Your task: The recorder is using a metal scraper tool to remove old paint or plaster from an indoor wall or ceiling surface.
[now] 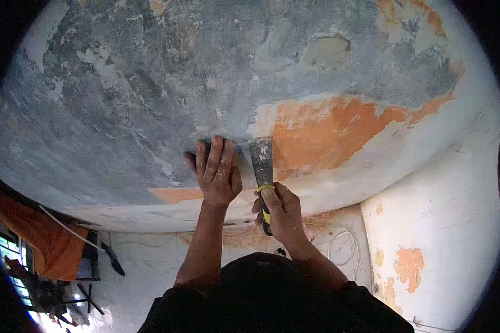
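Observation:
Both my arms reach up to a broad surface of scraped grey plaster (144, 111), with white and orange layers left in places. My right hand (284, 208) is closed round the yellow-and-black handle of a paint scraper (262, 158). The scraper's wide, worn metal blade points away from me, its tip by the left border of an orange patch (322, 133). Just left of the blade, my left hand (216, 172) rests against the surface with its fingers stretched out, whitish dust on them. Its palm is hidden.
At lower left hangs an orange cloth (61, 238) beside a bright window (14, 266). A long pale pole (69, 226) slants near it. To the right, a white wall (439, 222) bears peeled orange spots. A looped white cable (350, 244) hangs behind my right arm.

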The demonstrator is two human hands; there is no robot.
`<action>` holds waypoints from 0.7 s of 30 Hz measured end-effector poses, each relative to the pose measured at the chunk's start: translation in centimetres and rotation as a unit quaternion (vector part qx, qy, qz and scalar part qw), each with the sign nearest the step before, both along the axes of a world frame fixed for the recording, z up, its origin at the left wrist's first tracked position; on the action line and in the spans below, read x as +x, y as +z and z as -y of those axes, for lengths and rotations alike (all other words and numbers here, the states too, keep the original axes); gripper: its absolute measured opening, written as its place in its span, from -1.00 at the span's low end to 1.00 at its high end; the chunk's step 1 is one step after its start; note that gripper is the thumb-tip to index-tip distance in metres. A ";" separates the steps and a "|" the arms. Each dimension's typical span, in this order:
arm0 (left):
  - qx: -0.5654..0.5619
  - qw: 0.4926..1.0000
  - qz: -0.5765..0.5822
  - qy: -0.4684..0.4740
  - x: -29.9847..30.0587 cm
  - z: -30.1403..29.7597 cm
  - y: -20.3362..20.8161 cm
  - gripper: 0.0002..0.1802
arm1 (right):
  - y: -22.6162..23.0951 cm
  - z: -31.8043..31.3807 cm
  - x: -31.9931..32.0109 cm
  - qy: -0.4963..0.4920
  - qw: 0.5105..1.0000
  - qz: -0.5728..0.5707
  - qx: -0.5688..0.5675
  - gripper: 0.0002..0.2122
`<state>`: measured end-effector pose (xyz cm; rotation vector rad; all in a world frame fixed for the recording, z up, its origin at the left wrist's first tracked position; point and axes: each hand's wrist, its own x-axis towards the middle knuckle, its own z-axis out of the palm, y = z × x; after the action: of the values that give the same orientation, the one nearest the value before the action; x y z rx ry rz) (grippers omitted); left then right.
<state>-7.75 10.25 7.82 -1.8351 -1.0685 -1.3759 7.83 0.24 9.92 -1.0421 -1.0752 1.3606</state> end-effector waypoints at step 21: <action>-0.013 0.999 0.022 -0.035 0.1 0.5 0.7 -0.60 | -1.7 0.5 0.6 0.002 0.999 0.046 -0.026 -0.70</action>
<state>-7.65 9.80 8.53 -1.8855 -1.0582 -1.4555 8.47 -0.26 8.17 -1.1504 -1.1141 1.3627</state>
